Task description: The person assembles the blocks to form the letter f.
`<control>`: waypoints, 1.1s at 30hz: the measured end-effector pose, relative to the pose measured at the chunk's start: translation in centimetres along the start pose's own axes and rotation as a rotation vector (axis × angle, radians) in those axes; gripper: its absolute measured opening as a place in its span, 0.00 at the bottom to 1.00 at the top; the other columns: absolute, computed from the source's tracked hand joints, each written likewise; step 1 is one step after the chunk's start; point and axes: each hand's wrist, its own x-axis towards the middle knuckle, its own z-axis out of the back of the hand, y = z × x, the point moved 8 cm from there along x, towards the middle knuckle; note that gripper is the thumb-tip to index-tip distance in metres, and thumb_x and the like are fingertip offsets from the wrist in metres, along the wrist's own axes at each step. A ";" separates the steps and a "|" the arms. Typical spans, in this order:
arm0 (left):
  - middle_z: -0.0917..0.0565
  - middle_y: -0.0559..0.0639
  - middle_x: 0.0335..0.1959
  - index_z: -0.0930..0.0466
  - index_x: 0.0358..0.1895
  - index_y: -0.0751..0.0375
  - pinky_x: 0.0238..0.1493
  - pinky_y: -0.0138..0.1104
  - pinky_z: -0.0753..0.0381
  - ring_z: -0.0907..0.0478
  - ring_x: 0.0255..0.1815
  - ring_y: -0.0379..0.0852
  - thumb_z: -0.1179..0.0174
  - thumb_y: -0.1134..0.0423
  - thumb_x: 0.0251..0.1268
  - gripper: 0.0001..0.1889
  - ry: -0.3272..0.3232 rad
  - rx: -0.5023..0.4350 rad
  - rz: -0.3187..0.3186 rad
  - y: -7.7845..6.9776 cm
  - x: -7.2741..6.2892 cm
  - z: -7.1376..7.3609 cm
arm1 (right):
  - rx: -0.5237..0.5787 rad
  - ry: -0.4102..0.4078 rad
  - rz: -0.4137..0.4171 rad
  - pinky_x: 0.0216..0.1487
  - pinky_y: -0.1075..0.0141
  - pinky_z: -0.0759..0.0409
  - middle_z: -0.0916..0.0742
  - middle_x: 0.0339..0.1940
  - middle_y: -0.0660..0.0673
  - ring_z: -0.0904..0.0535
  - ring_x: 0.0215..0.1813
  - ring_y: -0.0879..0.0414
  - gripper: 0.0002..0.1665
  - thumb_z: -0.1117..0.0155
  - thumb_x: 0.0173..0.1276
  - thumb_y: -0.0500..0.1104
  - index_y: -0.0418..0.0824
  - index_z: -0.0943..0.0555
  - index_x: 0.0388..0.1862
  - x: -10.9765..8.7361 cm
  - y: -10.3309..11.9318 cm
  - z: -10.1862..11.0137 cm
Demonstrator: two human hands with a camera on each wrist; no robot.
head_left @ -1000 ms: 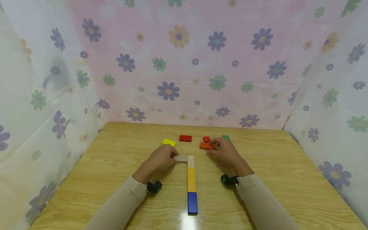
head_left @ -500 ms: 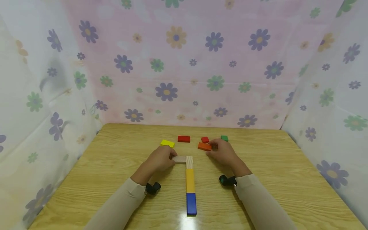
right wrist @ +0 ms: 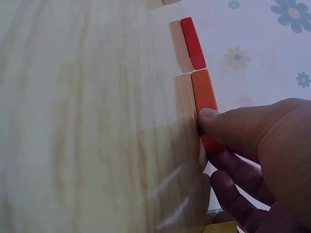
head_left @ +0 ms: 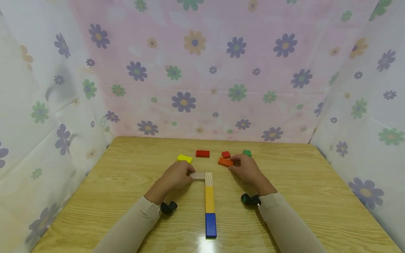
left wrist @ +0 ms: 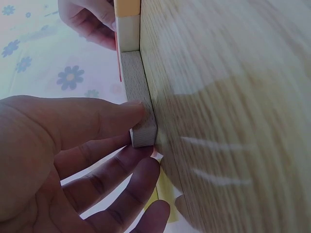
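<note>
The tabletop (head_left: 294,168) has a wood-grain surface, with glare toward its near edge. Floral fabric (head_left: 212,52) stands behind the far edge and along the left and right edges. A glossy blue block (head_left: 211,225), a yellow-orange block (head_left: 209,199) and a striped wooden block (head_left: 209,179) form a straight row, blue nearest the near edge. The left hand (head_left: 177,175) pinches a plain beige block (head_left: 197,176); its end meets the striped block's side. The right hand (head_left: 248,170) pinches the right end of a flat orange block (head_left: 225,162). Toward the far edge lie yellow (head_left: 185,158), red (head_left: 203,154), small red (head_left: 226,154) and green (head_left: 247,153) blocks.
</note>
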 end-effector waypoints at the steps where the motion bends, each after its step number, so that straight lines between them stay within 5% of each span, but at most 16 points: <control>1: 0.12 0.48 0.43 0.10 0.52 0.59 0.48 0.41 0.18 0.22 0.39 0.42 0.28 0.65 0.62 0.15 -0.001 0.000 -0.002 0.0 0.0 0.0 | -0.001 -0.001 0.002 0.65 0.45 0.21 0.15 0.63 0.37 0.19 0.63 0.41 0.25 0.29 0.71 0.44 0.37 0.18 0.64 0.0 0.0 0.0; 21: 0.12 0.48 0.45 0.11 0.53 0.59 0.49 0.41 0.18 0.21 0.42 0.43 0.28 0.65 0.62 0.15 0.001 0.000 0.002 0.0 -0.1 0.0 | -0.005 -0.002 0.011 0.57 0.49 0.18 0.13 0.56 0.41 0.17 0.54 0.46 0.22 0.28 0.71 0.43 0.38 0.16 0.61 -0.2 0.3 0.1; 33: 0.11 0.49 0.45 0.11 0.53 0.59 0.49 0.41 0.17 0.21 0.42 0.43 0.28 0.66 0.62 0.15 0.001 -0.002 0.005 -0.2 -0.2 0.0 | 0.037 0.018 0.001 0.59 0.47 0.18 0.13 0.58 0.42 0.18 0.58 0.44 0.19 0.29 0.71 0.42 0.40 0.15 0.59 -0.5 0.7 0.7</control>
